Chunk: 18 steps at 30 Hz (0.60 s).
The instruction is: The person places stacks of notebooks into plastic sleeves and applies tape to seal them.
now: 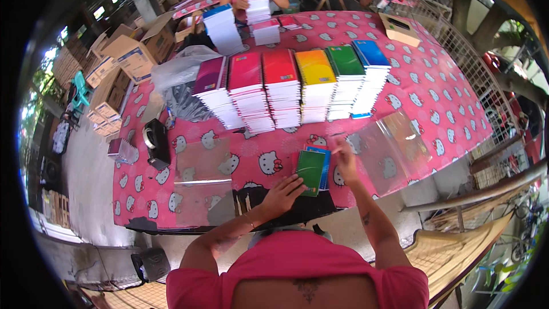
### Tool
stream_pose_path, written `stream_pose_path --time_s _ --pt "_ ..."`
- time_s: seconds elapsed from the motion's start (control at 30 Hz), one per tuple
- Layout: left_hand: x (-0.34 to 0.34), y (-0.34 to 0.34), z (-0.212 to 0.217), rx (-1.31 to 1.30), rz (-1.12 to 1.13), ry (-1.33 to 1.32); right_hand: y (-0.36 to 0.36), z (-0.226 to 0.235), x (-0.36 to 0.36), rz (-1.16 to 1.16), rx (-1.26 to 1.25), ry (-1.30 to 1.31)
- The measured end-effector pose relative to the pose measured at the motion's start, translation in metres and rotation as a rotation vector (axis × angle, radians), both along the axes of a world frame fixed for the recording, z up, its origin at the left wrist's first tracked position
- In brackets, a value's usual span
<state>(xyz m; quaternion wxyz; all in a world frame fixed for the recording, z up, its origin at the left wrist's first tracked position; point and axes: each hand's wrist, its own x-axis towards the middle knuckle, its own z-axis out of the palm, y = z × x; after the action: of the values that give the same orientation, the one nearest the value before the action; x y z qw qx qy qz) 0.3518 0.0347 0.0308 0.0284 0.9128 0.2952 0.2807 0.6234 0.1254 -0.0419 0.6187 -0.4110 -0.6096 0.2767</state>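
One spread left grip (285, 192) rests on the green notebook (311, 167); uneven pressure could skew it; right grip (346, 160) beside it: blurred, cannot tell.

Tall notebook stacks (282, 94), front row: six, count 'em!
Green notebook (310, 167), near edge: one.
Blue notebook (326, 167), near edge: one too.
Clear plastic spreads (203, 163): two here.
Black tape dispenser (157, 147): just one.
Turquoise chair (80, 88): one!

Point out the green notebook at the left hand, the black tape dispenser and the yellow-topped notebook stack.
Green notebook (310, 169), head view, middle of its cover.
Black tape dispenser (158, 147), head view, its body.
Yellow-topped notebook stack (316, 95), head view, white page edges.
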Motion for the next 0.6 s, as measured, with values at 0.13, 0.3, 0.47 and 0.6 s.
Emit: stream_pose_path --time_s 0.13,0.3,0.47,0.6 --pt "-0.007 0.017 0.040 -0.141 0.047 -0.140 0.020 0.103 -0.034 -0.167 -0.016 -0.242" --pt "-0.088 0.132 0.153 0.394 0.777 -0.270 0.068 0.230 -0.140 -0.016 0.485 -0.538" --pt "-0.160 0.151 0.173 0.368 0.771 -0.037 0.125 0.228 -0.182 -0.057 0.571 -0.914" --pt "-0.151 0.087 0.206 0.378 0.830 -0.430 0.059 0.246 -0.168 -0.019 0.779 -0.805"
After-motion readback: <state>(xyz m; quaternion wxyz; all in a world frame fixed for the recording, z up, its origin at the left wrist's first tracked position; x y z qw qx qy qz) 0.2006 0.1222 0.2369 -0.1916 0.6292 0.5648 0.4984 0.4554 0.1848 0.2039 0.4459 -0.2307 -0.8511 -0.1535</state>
